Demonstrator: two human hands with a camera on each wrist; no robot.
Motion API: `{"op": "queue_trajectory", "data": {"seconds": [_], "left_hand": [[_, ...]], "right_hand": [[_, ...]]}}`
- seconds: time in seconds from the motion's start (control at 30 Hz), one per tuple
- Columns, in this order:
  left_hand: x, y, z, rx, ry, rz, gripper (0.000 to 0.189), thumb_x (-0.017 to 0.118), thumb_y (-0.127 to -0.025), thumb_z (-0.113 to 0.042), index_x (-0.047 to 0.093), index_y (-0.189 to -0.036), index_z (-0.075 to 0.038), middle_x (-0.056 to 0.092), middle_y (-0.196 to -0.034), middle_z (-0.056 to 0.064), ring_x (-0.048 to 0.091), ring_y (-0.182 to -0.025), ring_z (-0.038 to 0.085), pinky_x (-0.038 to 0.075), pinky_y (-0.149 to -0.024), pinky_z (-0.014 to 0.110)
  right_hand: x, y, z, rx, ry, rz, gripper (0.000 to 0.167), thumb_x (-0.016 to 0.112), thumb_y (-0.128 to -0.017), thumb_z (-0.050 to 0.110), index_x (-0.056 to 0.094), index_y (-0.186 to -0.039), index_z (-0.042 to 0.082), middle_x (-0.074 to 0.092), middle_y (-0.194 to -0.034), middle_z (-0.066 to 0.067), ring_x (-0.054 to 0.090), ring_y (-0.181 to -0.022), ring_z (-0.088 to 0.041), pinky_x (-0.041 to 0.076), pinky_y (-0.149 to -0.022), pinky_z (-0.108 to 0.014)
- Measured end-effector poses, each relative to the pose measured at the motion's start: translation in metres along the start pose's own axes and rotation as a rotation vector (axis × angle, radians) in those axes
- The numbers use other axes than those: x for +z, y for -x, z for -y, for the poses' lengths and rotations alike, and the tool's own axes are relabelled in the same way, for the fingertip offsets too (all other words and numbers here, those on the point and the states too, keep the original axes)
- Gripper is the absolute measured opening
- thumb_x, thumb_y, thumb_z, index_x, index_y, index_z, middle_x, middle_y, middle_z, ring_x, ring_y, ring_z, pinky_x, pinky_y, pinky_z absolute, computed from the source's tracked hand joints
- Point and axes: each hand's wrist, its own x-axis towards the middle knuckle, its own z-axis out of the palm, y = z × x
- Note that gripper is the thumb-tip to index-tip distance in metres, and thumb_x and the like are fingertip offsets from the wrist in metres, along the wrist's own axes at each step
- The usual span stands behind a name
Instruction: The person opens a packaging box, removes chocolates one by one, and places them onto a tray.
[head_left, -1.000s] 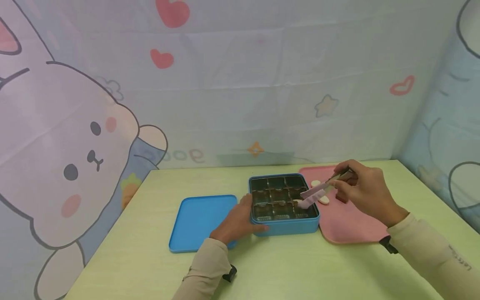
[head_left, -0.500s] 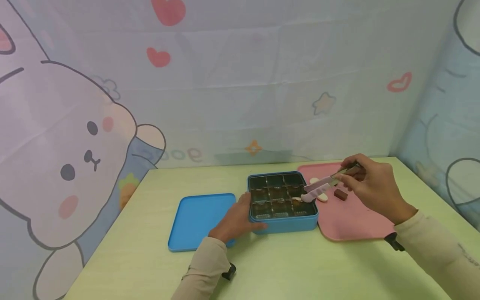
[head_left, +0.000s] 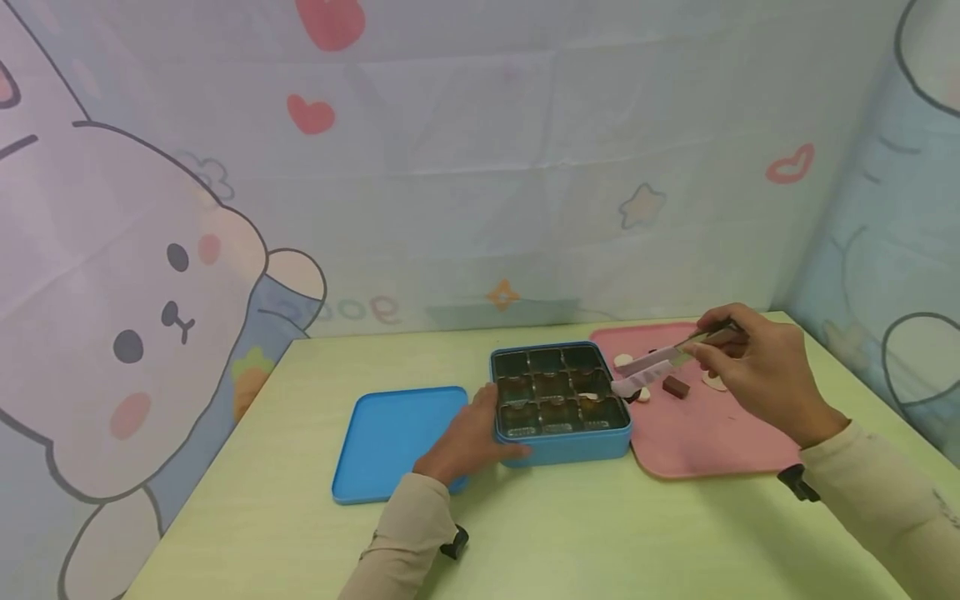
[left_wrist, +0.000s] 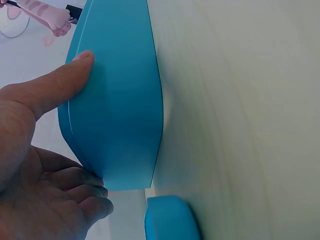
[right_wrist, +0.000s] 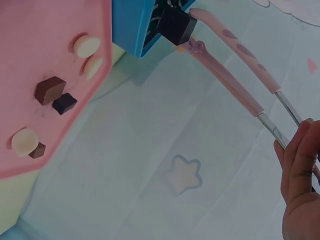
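Note:
My left hand point(head_left: 468, 437) holds the near left corner of a blue box point(head_left: 562, 450), thumb on the front wall and fingers at the left side. Inside the box is a dark divided insert point(head_left: 553, 387); a pale piece point(head_left: 588, 396) shows in its right part. My right hand point(head_left: 776, 375) grips metal tongs point(head_left: 652, 371) with pink paw-shaped tips, which stand at the box's right rim. In the right wrist view a dark chocolate cube point(right_wrist: 176, 25) appears at the tong tips, overlapping the box opening.
A pink tray point(head_left: 712, 454) lies right of the box, bearing brown chocolate blocks point(head_left: 676, 387) and white discs point(head_left: 623, 361). Left of the box lies a blue lid point(head_left: 397, 450). Behind the table hangs a printed cloth point(head_left: 450, 167).
My right hand has drawn the tongs rightward, from over the near right compartment to the box's right rim. My left hand keeps its place on the box.

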Motion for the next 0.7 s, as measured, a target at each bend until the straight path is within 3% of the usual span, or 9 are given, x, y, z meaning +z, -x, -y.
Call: {"op": "queue_trajectory", "data": {"seconds": [0.5,0.7], "left_hand": [[0.000,-0.001,0.004,0.004,-0.005,-0.005,0.113,0.082,-0.083,-0.043,0.010,-0.162,-0.004,0.015,-0.169,0.018,0.020,-0.156,0.039,0.031,-0.122,0.057],[0.003,-0.002,0.003,0.020,0.004,-0.009,0.113,0.083,-0.083,-0.040,0.012,-0.162,-0.003,0.017,-0.168,0.019,0.022,-0.155,0.040,0.033,-0.120,0.058]], "right_hand": [[-0.006,0.008,-0.014,0.047,-0.004,0.005,0.025,0.078,-0.077,-0.014,0.065,-0.096,-0.004,0.074,-0.073,-0.021,0.059,-0.056,0.017,0.049,-0.049,-0.010],[-0.007,0.014,-0.020,0.066,0.042,0.020,0.023,0.079,-0.078,-0.010,0.064,-0.095,-0.002,0.075,-0.074,-0.019,0.058,-0.055,0.017,0.048,-0.048,-0.011]]}}
